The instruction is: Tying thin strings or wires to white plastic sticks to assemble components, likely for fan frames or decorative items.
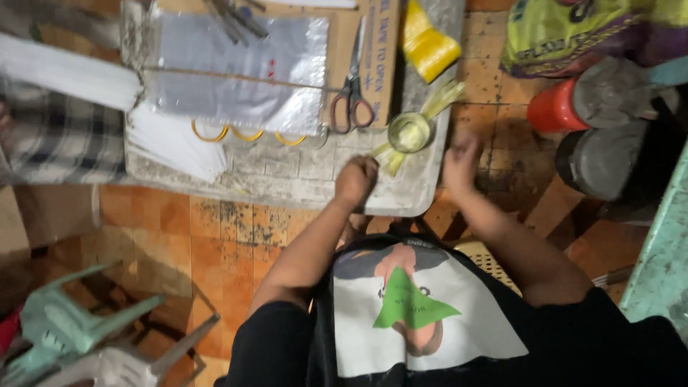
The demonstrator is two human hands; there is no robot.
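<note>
Head view looks straight down on you at a low grey tray [287,183] set on orange floor tiles. Your left hand [356,179] is curled into a fist and rests on the tray's near edge, pinching the yellow strip [393,159] that runs under a small round roll of tape [409,132]. Your right hand [462,161] hovers just off the tray's right corner, blurred, so you cannot tell whether it grips anything.

Behind the roll lies a pair of scissors [351,97] with dark red handles, on a flat brown cardboard box [373,50] bearing dark print. Left of the scissors sits a shiny silver package [236,72], rectangular, with yellow rings [244,134] along its near edge. White sheets [168,140] fan out at the tray's left end. A bright yellow bundle [428,43] lies at the far right corner. A yellow-green printed sack [573,32] sits at upper right beside a red container [553,109].
</note>
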